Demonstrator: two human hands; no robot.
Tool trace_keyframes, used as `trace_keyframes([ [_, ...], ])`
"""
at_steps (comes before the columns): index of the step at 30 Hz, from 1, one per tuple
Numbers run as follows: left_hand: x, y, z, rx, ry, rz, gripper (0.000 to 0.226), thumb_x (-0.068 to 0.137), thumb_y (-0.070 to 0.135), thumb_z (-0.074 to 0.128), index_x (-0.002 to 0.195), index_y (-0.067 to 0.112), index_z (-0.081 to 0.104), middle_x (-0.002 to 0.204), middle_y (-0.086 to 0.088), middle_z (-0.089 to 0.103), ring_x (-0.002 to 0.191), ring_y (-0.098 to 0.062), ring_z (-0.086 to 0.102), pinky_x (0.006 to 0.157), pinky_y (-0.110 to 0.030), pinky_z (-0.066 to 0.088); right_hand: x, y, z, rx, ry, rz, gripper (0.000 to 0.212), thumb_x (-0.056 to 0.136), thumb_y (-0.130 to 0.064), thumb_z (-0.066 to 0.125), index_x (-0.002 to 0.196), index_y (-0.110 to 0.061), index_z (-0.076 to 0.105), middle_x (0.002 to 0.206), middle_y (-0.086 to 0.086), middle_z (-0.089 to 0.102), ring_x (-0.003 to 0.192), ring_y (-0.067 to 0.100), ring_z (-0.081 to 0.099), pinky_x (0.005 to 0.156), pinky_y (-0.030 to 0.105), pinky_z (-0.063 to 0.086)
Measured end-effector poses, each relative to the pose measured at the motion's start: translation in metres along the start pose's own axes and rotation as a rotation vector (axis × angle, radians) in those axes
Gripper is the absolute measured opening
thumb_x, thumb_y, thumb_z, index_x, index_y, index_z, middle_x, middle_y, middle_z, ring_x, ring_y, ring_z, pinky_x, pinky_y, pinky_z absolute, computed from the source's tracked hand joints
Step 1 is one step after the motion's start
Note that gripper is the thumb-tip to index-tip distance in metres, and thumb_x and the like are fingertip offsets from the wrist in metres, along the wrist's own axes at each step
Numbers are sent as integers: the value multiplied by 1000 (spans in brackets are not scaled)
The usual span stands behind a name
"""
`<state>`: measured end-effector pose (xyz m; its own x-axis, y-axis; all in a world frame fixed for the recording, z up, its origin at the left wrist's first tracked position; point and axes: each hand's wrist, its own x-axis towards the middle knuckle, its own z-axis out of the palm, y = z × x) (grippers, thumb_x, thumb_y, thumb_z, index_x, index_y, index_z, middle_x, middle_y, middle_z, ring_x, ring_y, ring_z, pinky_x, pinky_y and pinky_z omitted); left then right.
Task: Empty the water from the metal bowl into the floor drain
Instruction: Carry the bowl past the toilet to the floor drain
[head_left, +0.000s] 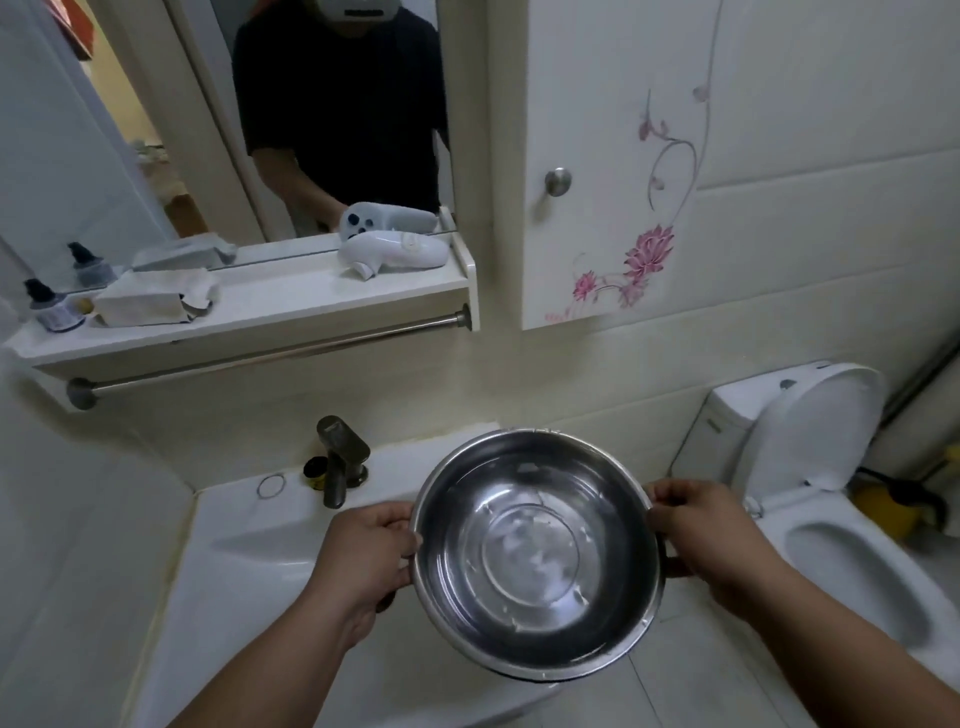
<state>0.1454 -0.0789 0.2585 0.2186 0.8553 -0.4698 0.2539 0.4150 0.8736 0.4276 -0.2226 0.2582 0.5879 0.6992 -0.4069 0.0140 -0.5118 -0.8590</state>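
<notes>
Gripping the metal bowl (535, 556) by its rim, the left hand (363, 561) and right hand (711, 535) curl their fingers over opposite edges, holding it low in the centre of the frame, above the sink (249, 561) edge and tiled floor (691, 670). One dark faucet (340, 460) stands just behind it. One toilet (841, 525), lid raised, sits at right. A shelf (291, 301) at upper left carries one hair dryer (395, 252) and one dark bottle (52, 309) below the mirror (208, 130).

1 head-worn camera looks forward and down from close above the metal bowl (535, 551), facing the mirror (291, 119) and the tiled wall (805, 234), its wide lens bending the edges.
</notes>
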Motion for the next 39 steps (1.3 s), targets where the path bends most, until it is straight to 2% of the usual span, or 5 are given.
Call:
trace_keyframes([
  [11, 24, 17, 46, 80, -195, 45, 39, 86, -24, 54, 85, 5, 79, 48, 7, 67, 46, -6, 68, 48, -25, 61, -19, 17, -34, 26, 206, 70, 17, 89, 12, 61, 94, 5, 75, 77, 26, 69, 67, 31, 67, 55, 40, 65],
  [16, 26, 21, 74, 102, -251, 49, 39, 86, -25, 52, 78, 4, 77, 45, 7, 63, 42, -5, 64, 52, -27, 63, -18, 29, -57, -6, 229, 98, 14, 92, 6, 62, 98, 3, 75, 96, 32, 73, 87, 45, 74, 67, 46, 66],
  [26, 26, 21, 119, 95, -249, 50, 35, 87, -23, 51, 87, 0, 78, 46, 8, 60, 44, -6, 64, 51, -25, 62, 6, 48, -101, 10, 212, 77, 18, 90, 8, 61, 94, 1, 77, 93, 36, 70, 70, 34, 68, 64, 47, 66],
  [30, 23, 15, 147, 84, -209, 63, 37, 87, -22, 52, 88, 2, 80, 48, 8, 63, 47, -5, 66, 54, -27, 64, 25, 55, -128, -15, 161, 46, 19, 91, 9, 58, 93, 2, 76, 79, 28, 67, 66, 32, 65, 63, 45, 64],
  [39, 9, -3, 225, -18, -22, 9, 37, 87, -19, 58, 90, 8, 83, 62, 3, 73, 56, -10, 73, 53, -26, 61, 83, 55, -200, -78, 35, -56, 8, 88, 14, 50, 86, 20, 55, 69, 20, 51, 63, 32, 53, 61, 47, 54],
])
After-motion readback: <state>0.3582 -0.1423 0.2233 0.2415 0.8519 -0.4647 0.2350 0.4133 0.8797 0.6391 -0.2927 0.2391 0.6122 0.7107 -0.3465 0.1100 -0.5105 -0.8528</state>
